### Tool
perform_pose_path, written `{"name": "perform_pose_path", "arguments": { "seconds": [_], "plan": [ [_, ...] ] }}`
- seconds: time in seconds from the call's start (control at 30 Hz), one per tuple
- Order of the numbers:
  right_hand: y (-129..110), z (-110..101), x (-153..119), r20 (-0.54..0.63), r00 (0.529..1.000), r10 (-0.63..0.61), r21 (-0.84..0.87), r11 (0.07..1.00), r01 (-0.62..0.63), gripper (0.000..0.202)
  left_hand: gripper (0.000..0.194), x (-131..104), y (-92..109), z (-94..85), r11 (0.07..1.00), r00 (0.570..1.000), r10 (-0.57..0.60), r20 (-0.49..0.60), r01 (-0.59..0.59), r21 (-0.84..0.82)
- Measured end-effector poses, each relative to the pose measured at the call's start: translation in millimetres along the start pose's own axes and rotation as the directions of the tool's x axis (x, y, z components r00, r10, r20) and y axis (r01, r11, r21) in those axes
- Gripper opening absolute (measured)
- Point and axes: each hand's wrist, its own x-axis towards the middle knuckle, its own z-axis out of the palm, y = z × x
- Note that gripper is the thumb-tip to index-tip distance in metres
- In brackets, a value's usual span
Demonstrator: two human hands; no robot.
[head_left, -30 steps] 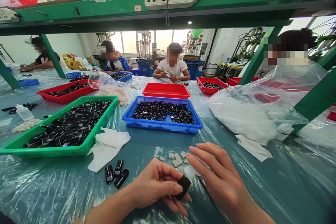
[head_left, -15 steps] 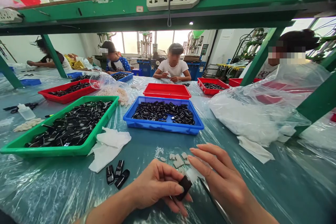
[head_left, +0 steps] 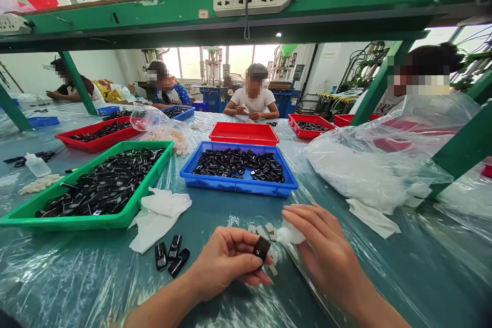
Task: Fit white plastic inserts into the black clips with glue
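My left hand [head_left: 234, 261] pinches a small black plastic piece [head_left: 262, 249] between thumb and fingers. A tiny white mark shows on its face. My right hand [head_left: 326, 246] is closed around a white squeeze bottle [head_left: 291, 234], tilted with its narrow end toward the black piece. Whether the two touch, I cannot tell. Behind and below my left hand lie small pale pads [head_left: 261, 230] and some tiny white bits [head_left: 232, 221]. To the left of my left wrist, three black pieces [head_left: 172, 255] lie on the plastic-covered table.
A blue tray [head_left: 238, 187] and a green tray [head_left: 130, 215] hold many black pieces. White tissue [head_left: 161, 212] lies beside the green tray. At right is a clear plastic bag [head_left: 361, 174] of white material. A green shelf beam [head_left: 154, 10] crosses overhead. Several co-workers sit around the table.
My right hand has closed on the white bottle and raised it toward the black piece. My left hand has turned the black piece upward, showing its face.
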Motion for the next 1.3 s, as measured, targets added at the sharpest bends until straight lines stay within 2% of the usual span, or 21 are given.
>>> {"name": "perform_pose_path", "arguments": {
  "seconds": [0.07, 0.1, 0.17, 0.23, 0.3, 0.47, 0.63, 0.77, 0.83, 0.87, 0.93, 0.97, 1.0, 1.03, 1.1, 1.17, 1.23, 1.3],
  "plan": [
    [5.6, 4.6, -2.5, 0.023, 0.985, 0.171, 0.026, 0.985, -0.172, 0.026, 0.033, 1.9, 1.3, -0.4, 0.999, 0.993, 0.047, -0.112, -0.049, -0.012],
    [8.6, 6.7, -3.9, 0.064, 0.956, 0.288, 0.058, 0.955, -0.291, 0.026, 0.034, 2.9, 2.0, -1.0, 0.997, 0.985, 0.066, -0.162, -0.069, -0.018],
    [14.5, 10.1, -6.3, 0.181, 0.845, 0.503, 0.108, 0.844, -0.526, 0.027, 0.034, 4.5, 3.9, -2.7, 0.994, 0.966, 0.102, -0.237, -0.11, -0.023],
    [20.0, 13.2, -8.3, 0.265, 0.74, 0.618, 0.13, 0.738, -0.662, 0.024, 0.033, 5.4, 6.0, -4.5, 0.989, 0.948, 0.137, -0.289, -0.149, -0.02],
    [25.4, 16.7, -10.4, 0.282, 0.709, 0.647, 0.148, 0.701, -0.698, 0.02, 0.033, 5.7, 7.8, -6.2, 0.983, 0.932, 0.165, -0.323, -0.181, -0.019],
    [39.5, 28.3, -20.3, 0.298, 0.684, 0.666, 0.201, 0.656, -0.727, 0.019, 0.037, 5.3, 9.5, -8.0, 0.974, 0.911, 0.199, -0.36, -0.224, -0.029],
    [51.3, 40.9, -33.4, 0.288, 0.683, 0.671, 0.218, 0.649, -0.729, 0.021, 0.034, 5.3, 10.6, -8.8, 0.975, 0.907, 0.203, -0.37, -0.223, -0.013],
    [49.1, 39.5, -32.3, 0.183, 0.693, 0.698, 0.18, 0.669, -0.721, 0.049, 0.031, 6.0, 11.7, -11.0, 0.972, 0.894, 0.218, -0.391, -0.235, 0.004],
    [38.6, 31.7, -24.5, 0.053, 0.731, 0.681, 0.141, 0.719, -0.68, 0.061, 0.032, 6.1, 12.0, -11.7, 0.973, 0.888, 0.208, -0.41, -0.229, -0.001],
    [31.1, 26.9, -19.6, -0.086, 0.801, 0.592, 0.088, 0.805, -0.586, 0.058, 0.032, 6.1, 12.0, -11.8, 0.974, 0.886, 0.204, -0.416, -0.226, -0.006],
    [13.5, 18.0, -10.0, -0.197, 0.909, 0.367, 0.036, 0.929, -0.368, 0.04, 0.031, 5.9, 11.9, -11.4, 0.975, 0.89, 0.194, -0.413, -0.22, -0.016],
    [4.8, 14.8, -6.4, -0.176, 0.953, 0.245, 0.05, 0.969, -0.24, 0.028, 0.031, 5.8, 11.6, -11.1, 0.977, 0.894, 0.186, -0.407, -0.213, -0.022],
    [-2.9, 12.8, -3.9, -0.106, 0.983, 0.15, 0.095, 0.986, -0.14, 0.017, 0.03, 5.8, 11.3, -10.7, 0.979, 0.9, 0.176, -0.399, -0.204, -0.028],
    [-9.1, 11.8, -2.7, -0.034, 0.994, 0.099, 0.148, 0.985, -0.093, 0.01, 0.029, 5.8, 10.9, -10.3, 0.981, 0.905, 0.165, -0.392, -0.194, -0.033],
    [-16.3, 12.1, -3.5, 0.148, 0.986, 0.08, 0.192, 0.976, -0.108, 0.016, 0.027, 6.1, 9.9, -9.6, 0.984, 0.916, 0.146, -0.375, -0.174, -0.042],
    [-17.5, 12.9, -6.7, 0.346, 0.932, 0.108, 0.21, 0.959, -0.189, 0.023, 0.026, 6.7, 8.8, -9.4, 0.985, 0.925, 0.135, -0.355, -0.163, -0.05],
    [-16.2, 12.7, -9.5, 0.519, 0.846, 0.119, 0.213, 0.941, -0.264, 0.027, 0.025, 7.1, 7.7, -9.4, 0.987, 0.933, 0.121, -0.338, -0.149, -0.058],
    [-15.7, 12.0, -10.4, 0.643, 0.756, 0.125, 0.183, 0.933, -0.31, 0.03, 0.024, 7.2, 6.6, -9.5, 0.988, 0.94, 0.106, -0.326, -0.135, -0.069]
  ]
}}
